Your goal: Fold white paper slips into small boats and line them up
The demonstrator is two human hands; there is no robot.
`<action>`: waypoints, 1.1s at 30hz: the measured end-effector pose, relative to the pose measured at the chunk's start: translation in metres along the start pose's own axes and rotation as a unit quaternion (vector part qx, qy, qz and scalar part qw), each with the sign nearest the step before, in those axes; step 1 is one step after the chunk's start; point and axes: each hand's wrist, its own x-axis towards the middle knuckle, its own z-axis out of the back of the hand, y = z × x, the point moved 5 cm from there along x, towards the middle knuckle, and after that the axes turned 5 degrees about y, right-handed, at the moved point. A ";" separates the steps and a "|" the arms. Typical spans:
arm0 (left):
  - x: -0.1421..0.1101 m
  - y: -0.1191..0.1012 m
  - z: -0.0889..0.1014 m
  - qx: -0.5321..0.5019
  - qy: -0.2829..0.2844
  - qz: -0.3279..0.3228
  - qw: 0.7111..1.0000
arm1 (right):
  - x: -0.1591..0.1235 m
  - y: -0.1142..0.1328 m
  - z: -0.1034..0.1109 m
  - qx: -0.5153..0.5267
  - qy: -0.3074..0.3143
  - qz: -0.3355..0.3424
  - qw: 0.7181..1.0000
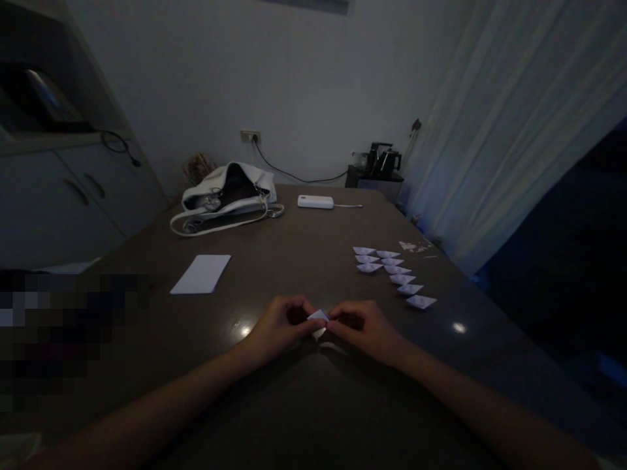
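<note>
Between my two hands is a small piece of folded white paper (319,315), pointed at the top. My left hand (281,324) pinches its left side between thumb and fingers. On its right side, my right hand (365,328) pinches it the same way, and the two thumbs nearly meet. Fingers cover much of the paper's lower part. To the right stand several small folded paper boats (402,279) in two rows. A stack of white paper sheets (202,274) lies on the left.
On the brown table (313,248) a white handbag (228,196) sits at the back left, near a white power bank (316,202) with a short cable. Torn paper scraps (414,247) lie by the right edge. A black kettle (386,161) stands beyond, beside a white curtain (470,130).
</note>
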 end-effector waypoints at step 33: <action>-0.001 0.000 -0.006 0.086 0.050 -0.031 0.995 | -0.004 0.008 -0.005 -0.073 -0.004 0.020 0.997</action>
